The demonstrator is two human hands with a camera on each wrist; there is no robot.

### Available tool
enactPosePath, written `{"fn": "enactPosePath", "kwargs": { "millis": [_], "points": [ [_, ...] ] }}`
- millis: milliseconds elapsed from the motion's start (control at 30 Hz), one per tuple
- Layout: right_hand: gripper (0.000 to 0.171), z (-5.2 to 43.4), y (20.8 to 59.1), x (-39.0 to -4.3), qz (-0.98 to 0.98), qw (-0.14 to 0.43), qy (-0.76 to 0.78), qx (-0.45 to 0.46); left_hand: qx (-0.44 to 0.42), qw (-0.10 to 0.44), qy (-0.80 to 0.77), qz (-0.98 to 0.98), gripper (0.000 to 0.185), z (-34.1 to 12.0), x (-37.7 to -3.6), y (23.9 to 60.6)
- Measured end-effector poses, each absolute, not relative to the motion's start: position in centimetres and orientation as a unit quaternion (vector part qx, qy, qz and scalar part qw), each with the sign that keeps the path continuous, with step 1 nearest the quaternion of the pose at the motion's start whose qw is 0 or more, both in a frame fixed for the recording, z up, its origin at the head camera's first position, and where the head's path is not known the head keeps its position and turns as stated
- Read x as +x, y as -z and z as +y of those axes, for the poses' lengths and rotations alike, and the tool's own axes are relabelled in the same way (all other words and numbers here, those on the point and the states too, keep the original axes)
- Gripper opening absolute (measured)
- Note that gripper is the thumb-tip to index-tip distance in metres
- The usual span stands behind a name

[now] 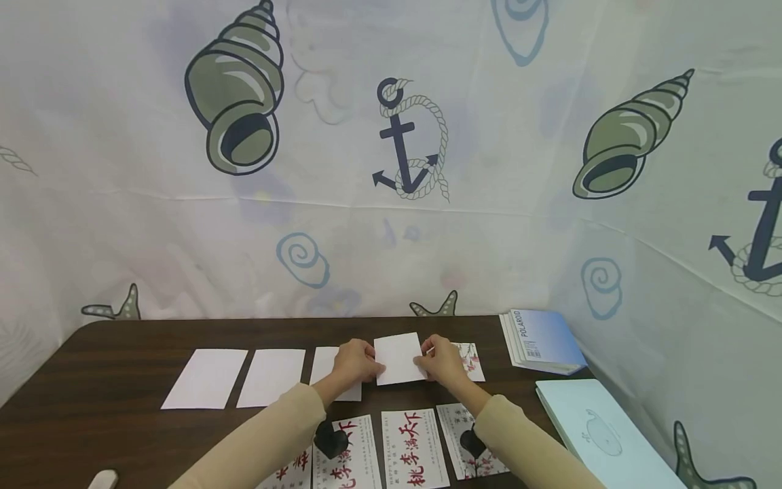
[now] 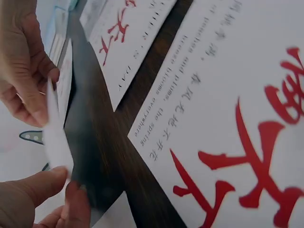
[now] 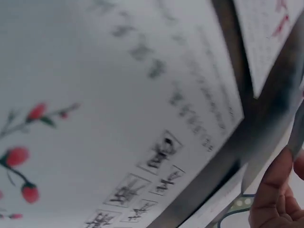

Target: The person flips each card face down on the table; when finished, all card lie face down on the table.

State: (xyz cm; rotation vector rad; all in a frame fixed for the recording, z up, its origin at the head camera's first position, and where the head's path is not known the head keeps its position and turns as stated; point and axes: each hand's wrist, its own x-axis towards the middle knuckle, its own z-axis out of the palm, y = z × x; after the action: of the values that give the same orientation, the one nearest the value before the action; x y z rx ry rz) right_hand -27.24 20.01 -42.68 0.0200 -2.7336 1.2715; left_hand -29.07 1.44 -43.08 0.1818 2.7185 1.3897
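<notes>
I have both hands on one white card (image 1: 399, 358), lifted just above the dark worktop (image 1: 122, 339) with its blank face toward the head camera. My left hand (image 1: 356, 362) pinches its left edge, thumb and fingers curled onto the paper, and my right hand (image 1: 441, 361) pinches the right edge the same way; in the left wrist view the card (image 2: 57, 137) shows edge-on between the thumb and fingertips (image 2: 40, 183) of the left hand, with the other hand (image 2: 23, 61) gripping it from above. The right wrist view catches only part of my right hand (image 3: 278, 199) low in the corner, beside a blurred printed card with red blossoms (image 3: 95, 118). To the left of my left hand lie two blank white cards (image 1: 206, 378) side by side, and a third (image 1: 326, 373) lies partly under that hand. Just beyond my right hand a blossom-printed card (image 1: 472, 360) peeks out, partly hidden. Nearer to me than both hands sits a row of cards with red calligraphy (image 1: 408, 448), face up. Well off to the right of my right hand is a stack of blue booklets marked Polaroid (image 1: 540, 341), and nearer me a pale blue folder (image 1: 595, 428).
</notes>
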Motion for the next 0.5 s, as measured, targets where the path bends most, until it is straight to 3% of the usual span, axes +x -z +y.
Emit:
{"fn": "enactPosePath", "kwargs": {
  "millis": [100, 233, 500],
  "points": [
    [0.021, 19.97, 43.08, -26.98, -0.924, 0.037, -0.381, 0.017, 0.088, 0.038, -0.409, 0.907, 0.019, 1.52, -28.73, 42.99],
    [0.022, 19.72, 43.48, -26.83, -0.941, 0.021, -0.338, 0.027, 0.107, 0.026, -0.358, 0.927, 0.027, 1.71, -28.42, 42.87],
    [0.024, 19.33, 43.63, -26.87, -0.966, 0.044, -0.251, 0.044, 0.12, 0.008, -0.284, 0.951, 0.024, 2.19, -28.87, 43.15]
  ]
}}
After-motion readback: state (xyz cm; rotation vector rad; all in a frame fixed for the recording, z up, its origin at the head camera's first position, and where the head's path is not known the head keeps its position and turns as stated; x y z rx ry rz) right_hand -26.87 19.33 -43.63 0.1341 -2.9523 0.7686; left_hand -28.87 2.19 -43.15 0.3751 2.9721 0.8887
